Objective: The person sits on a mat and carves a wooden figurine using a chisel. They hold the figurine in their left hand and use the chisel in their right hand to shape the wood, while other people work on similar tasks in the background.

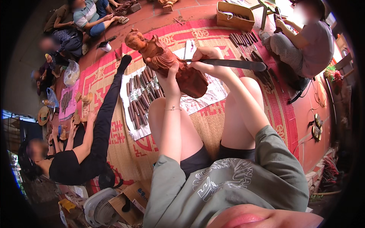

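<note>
A reddish-brown carved wooden figurine (159,57) tilts in the air above my knees, its head toward the upper left. My left hand (171,80) is closed round its lower middle from below. In my right hand (210,62) is gripped a long, dark, flat carving tool (243,64). The tool's broad rounded end sticks out to the right, and its thin end points at the figurine's side. Whether that thin end touches the wood I cannot tell. Beneath the figurine lies a white cloth (216,95) bearing rows of dark-handled carving tools (142,95).
A red-and-tan woven mat (205,131) spreads under me. More chisels (243,38) lie at the upper right beside a cardboard box (235,21). A person (304,49) sits at the right; another (72,159) stretches a leg along the left. A fan (100,207) stands lower left.
</note>
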`<state>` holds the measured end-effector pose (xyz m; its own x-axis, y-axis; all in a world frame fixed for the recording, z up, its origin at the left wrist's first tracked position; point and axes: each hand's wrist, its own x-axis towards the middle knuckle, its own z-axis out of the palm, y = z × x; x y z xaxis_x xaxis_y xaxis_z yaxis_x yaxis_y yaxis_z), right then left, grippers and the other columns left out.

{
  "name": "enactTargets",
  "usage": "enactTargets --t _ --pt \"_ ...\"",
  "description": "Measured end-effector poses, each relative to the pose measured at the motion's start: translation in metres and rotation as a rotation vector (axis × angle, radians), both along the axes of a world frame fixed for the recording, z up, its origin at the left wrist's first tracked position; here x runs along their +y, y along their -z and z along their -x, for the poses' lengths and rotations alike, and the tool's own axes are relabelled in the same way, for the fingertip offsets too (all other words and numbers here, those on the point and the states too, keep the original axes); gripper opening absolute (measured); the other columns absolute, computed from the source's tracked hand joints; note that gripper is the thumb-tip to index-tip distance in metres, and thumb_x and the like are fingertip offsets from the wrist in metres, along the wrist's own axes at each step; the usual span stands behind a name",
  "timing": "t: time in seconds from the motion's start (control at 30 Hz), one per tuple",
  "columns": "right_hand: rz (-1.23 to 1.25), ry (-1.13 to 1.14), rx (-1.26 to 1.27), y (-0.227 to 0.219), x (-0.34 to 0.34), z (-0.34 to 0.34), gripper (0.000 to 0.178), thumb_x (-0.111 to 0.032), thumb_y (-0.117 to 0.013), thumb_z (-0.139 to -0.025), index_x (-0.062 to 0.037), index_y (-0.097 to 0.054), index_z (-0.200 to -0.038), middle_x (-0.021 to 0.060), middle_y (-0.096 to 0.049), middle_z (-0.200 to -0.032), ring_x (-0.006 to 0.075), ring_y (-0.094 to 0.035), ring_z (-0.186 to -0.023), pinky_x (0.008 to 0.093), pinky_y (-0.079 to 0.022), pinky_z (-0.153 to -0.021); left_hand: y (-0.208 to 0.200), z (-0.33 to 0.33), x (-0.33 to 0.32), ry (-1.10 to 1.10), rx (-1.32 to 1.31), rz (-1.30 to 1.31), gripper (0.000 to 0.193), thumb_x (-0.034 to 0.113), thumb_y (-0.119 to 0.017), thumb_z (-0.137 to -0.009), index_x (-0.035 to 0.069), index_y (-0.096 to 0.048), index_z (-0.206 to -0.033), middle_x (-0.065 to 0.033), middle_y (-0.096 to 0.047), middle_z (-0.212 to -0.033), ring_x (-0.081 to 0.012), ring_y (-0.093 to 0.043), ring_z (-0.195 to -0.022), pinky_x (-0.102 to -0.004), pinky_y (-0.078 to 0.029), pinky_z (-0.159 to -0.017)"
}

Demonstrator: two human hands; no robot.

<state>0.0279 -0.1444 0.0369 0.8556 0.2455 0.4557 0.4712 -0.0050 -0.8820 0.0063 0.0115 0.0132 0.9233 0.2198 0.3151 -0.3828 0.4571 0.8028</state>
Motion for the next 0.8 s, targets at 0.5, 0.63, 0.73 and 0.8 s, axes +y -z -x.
enactTargets --t 0.5,0.63,0.73,0.8 --pt "0.188 -0.012 -0.076 -0.0060 0.0003 -0.0006 0.012 -0.002 -0.066 -0.069 0.0021 -0.054 -0.065 0.0025 -0.056 -0.064 0.0044 -0.051 -0.060 0.0211 -0.040 -0.052 -0.0023 0.0027 -0.0003 -0.008 0.014 -0.009 0.064 0.018 -0.066 -0.078 0.003 -0.032 -0.130 -0.0080 -0.045 -0.120 -0.0170 -0.046 -0.108 -0.0308 -0.037 -0.093" --pt "0.129 -0.045 0.003 -0.0095 -0.0055 -0.0003 0.012 -0.002 -0.066 -0.069 0.0018 -0.054 -0.065 0.0025 -0.056 -0.065 0.0049 -0.051 -0.061 0.0210 -0.041 -0.053 0.0066 -0.0042 -0.0024 -0.063 -0.053 -0.069 0.065 0.021 -0.066 -0.077 0.004 -0.031 -0.130 -0.0073 -0.044 -0.120 -0.0166 -0.046 -0.107 -0.0298 -0.039 -0.090" --pt "0.024 -0.082 0.040 -0.0098 -0.0046 0.0021 0.013 -0.004 -0.066 -0.069 0.0012 -0.055 -0.065 0.0030 -0.057 -0.065 0.0054 -0.052 -0.061 0.0208 -0.041 -0.054 0.0037 -0.0009 -0.0021 -0.010 -0.028 -0.045 0.069 0.023 -0.067 -0.077 0.004 -0.030 -0.131 -0.0070 -0.044 -0.120 -0.0165 -0.046 -0.107 -0.0291 -0.038 -0.091" --pt "0.027 -0.107 0.055 -0.0088 -0.0047 0.0021 0.014 -0.006 -0.067 -0.070 0.0005 -0.055 -0.066 0.0034 -0.057 -0.066 0.0056 -0.052 -0.062 0.0206 -0.041 -0.055 0.0022 -0.0004 -0.0013 0.032 -0.028 -0.010 0.071 0.025 -0.067 -0.077 0.006 -0.028 -0.133 -0.0073 -0.043 -0.122 -0.0166 -0.045 -0.108 -0.0294 -0.037 -0.092"
